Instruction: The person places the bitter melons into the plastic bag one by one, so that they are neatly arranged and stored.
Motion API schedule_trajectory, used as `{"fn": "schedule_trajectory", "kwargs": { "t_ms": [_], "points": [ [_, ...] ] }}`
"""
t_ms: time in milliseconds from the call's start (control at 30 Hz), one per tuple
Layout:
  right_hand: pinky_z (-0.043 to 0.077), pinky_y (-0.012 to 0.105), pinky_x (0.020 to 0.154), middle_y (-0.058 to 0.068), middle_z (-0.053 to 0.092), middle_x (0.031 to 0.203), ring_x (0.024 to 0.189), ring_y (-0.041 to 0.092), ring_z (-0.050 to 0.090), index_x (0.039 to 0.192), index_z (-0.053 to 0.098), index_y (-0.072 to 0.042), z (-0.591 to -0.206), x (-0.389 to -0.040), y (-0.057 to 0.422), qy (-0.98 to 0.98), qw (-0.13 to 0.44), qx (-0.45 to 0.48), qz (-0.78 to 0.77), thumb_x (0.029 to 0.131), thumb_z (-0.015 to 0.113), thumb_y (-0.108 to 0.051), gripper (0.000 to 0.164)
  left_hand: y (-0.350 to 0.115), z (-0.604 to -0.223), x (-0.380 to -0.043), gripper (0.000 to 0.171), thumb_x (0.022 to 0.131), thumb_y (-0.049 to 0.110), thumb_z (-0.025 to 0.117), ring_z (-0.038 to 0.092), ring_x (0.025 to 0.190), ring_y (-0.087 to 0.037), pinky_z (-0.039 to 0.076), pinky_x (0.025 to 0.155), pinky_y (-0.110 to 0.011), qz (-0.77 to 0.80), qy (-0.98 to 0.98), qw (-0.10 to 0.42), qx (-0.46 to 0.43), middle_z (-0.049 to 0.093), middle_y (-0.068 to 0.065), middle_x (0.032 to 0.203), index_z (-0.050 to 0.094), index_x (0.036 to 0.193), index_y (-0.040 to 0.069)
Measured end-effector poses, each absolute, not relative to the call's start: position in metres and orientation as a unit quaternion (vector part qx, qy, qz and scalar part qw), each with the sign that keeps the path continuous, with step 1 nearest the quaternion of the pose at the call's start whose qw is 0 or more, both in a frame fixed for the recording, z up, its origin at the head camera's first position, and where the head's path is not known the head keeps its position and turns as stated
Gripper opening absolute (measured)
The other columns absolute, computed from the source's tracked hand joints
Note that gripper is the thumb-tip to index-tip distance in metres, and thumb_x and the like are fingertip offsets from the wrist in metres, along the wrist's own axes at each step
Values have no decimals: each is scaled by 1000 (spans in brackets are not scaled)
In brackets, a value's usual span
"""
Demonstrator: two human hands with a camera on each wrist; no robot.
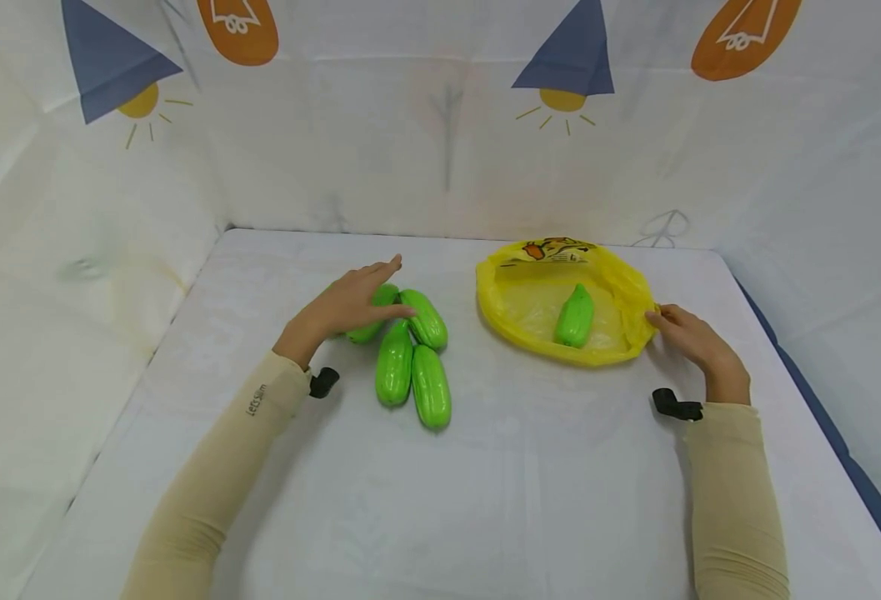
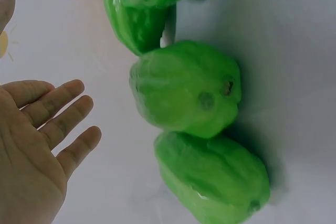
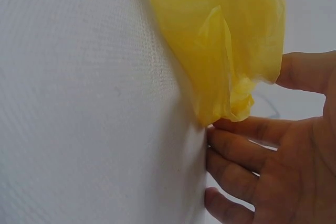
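Note:
My left hand [image 1: 350, 302] hovers with straight, spread fingers above a cluster of glossy green ribbed gourds [image 1: 393, 367] and holds nothing. In the left wrist view its palm and fingers are beside the nearest gourd [image 2: 186, 90], apart from it. Part of the cluster's rear is hidden behind that hand. A yellow plastic bag [image 1: 494, 312] lies with its mouth spread wide, to the right of the cluster. One green gourd [image 1: 576, 317] rests inside it. My right hand [image 1: 697, 340] pinches the bag's right edge between thumb and index finger; the right wrist view shows the crumpled yellow plastic [image 3: 210, 51] there.
A white cloth covers the table [image 1: 515, 500]. White fabric walls [image 1: 380, 167] with lamp and bulb prints stand behind and at both sides. A dark blue strip [image 1: 815, 400] runs along the right edge.

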State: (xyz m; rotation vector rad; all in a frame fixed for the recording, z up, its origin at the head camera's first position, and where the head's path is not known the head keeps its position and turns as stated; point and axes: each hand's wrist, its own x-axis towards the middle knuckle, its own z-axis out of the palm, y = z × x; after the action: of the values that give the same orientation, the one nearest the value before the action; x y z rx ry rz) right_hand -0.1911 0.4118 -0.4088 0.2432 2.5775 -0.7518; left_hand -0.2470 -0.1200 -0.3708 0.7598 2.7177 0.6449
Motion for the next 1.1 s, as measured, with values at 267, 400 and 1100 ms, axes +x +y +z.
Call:
{"fn": "schedule_trajectory", "kwargs": {
  "t_ms": [267, 400, 1100],
  "points": [
    [15, 74, 110, 35, 11, 156, 140, 55, 13, 154, 8, 5, -410, -192, 412, 934, 220, 86, -268, 97, 21, -68, 93, -138, -374, -251, 100, 86, 70, 57, 22, 149, -35, 19, 120, -58, 226, 935, 125, 242, 22, -12, 162, 12, 159, 18],
    [15, 74, 109, 35, 10, 156, 140, 56, 12, 154, 8, 5, -410, -192, 412, 934, 220, 87, -269, 97, 21, -68, 93, -147, -378, -252, 98, 88, 65, 58, 22, 148, -37, 20, 119, -59, 227, 936, 122, 242, 23, -15, 162, 13, 159, 14],
    [15, 74, 109, 35, 12, 156, 141, 55, 12, 154, 9, 5, -413, -192, 414, 935, 213, 81, -272, 98, 22, -68, 93, -175, -406, -253, 95, 90, 61, 59, 21, 148, -40, 21, 119, -58, 252, 933, 139, 215, 24, -20, 160, 19, 157, 6]
  ]
}}
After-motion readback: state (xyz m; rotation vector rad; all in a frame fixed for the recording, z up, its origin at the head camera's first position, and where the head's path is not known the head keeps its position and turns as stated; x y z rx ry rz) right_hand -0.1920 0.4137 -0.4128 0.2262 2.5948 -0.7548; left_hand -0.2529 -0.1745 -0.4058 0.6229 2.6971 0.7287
